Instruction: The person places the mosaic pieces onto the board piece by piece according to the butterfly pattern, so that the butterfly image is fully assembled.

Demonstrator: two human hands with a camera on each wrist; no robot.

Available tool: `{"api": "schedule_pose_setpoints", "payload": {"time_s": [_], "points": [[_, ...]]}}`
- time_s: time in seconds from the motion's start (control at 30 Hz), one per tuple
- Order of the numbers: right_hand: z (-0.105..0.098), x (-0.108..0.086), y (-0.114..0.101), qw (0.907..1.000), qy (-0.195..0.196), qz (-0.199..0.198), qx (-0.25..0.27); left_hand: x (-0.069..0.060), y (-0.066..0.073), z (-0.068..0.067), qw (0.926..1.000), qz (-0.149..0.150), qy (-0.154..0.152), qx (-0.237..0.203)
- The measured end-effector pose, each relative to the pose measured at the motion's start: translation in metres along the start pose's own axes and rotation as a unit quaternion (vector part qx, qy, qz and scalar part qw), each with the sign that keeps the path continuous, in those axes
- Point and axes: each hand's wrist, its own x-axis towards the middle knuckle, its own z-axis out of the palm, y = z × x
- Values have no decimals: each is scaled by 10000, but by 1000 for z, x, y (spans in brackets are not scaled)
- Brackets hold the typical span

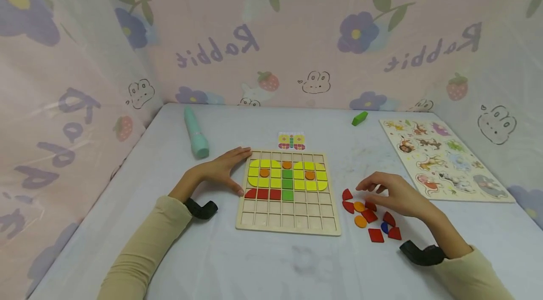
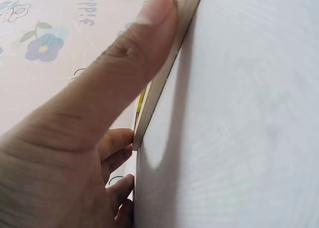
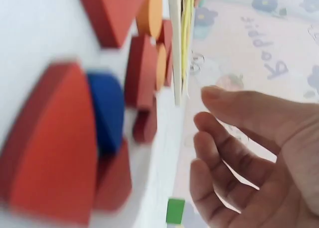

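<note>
A wooden grid board [image 1: 294, 222] lies in the middle of the table, filled partly with yellow, orange, green and red pieces. My left hand [image 1: 220, 168] rests against its left side, the thumb on the edge and the fingers by the far corner. To the right of the board is a loose group of red pieces [image 1: 375, 235], orange discs [image 1: 360, 222] and a blue piece [image 1: 384, 228]. Above that group hovers my right hand [image 1: 394, 194], its fingers loosely bent and nothing between them. In the right wrist view, its fingertips are apart from the pieces.
A small butterfly pattern card [image 1: 291, 141] lies just behind the board. At the back left is a mint-green microphone-shaped object [image 1: 196, 133]. A green block [image 1: 359, 118] lies at the back, and an animal puzzle board [image 1: 445, 161] is at the right.
</note>
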Motion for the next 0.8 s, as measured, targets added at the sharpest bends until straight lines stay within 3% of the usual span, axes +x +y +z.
{"api": "schedule_pose_setpoints", "payload": {"time_s": [0.23, 0.53, 0.8], "points": [[-10, -22, 6, 9996, -207, 134, 125, 1, 0, 0, 10000, 19, -13, 39], [0, -30, 15, 9946, -747, -267, 667, 0, -1, 1, 10000, -58, 30, -23], [5, -29, 15, 9959, -619, -312, 573, 1, -2, 1, 10000, -3, 35, 6]]}}
